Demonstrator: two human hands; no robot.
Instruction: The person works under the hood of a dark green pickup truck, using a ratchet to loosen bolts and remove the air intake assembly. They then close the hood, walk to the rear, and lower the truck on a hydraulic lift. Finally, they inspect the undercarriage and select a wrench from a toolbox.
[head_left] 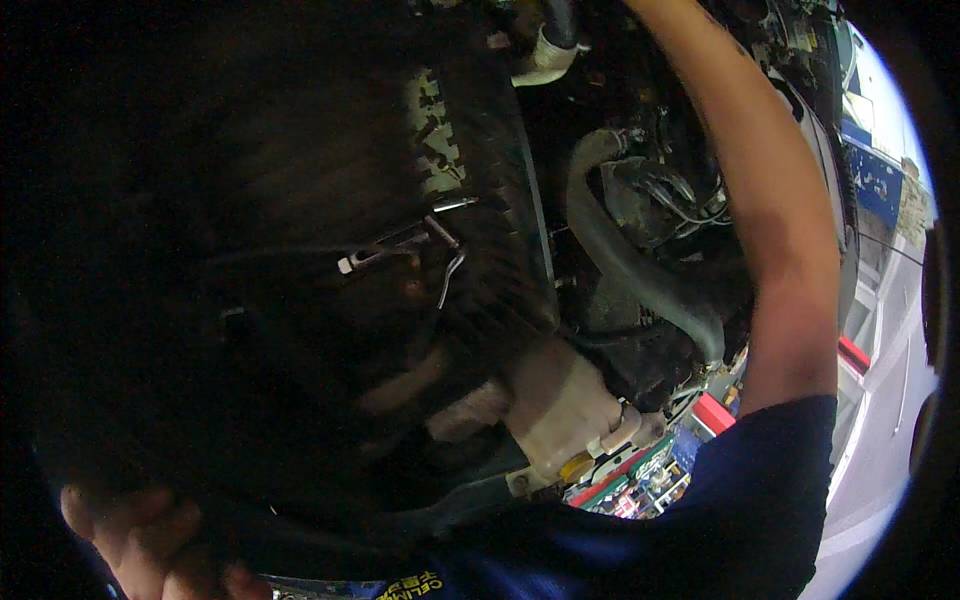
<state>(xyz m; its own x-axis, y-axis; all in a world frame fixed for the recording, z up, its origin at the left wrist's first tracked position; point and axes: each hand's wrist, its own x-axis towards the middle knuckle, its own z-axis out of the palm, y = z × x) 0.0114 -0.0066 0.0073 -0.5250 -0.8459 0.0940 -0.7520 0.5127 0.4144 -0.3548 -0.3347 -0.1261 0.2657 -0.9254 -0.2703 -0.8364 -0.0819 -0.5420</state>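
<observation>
My right arm [780, 220] reaches up over an engine bay and leaves the picture at the top, so the right hand is out of sight. At the lower left, my left hand [150, 545] rests with bent fingers by a dark edge. It is dim and blurred, and anything inside those fingers is hidden. Several slim metal hand tools [400, 250] with shiny ends lie on a dark surface in the middle, untouched by either hand. A thick curved rubber hose [630, 255] runs between that surface and my right arm.
A pale plastic tank [560, 405] with a yellow cap [575, 468] sits near the front edge. Below it appear many small coloured items [650, 490]. A blue wall [872, 180] and pale ground [885, 400] show at the far right. Deep shadow covers the left side.
</observation>
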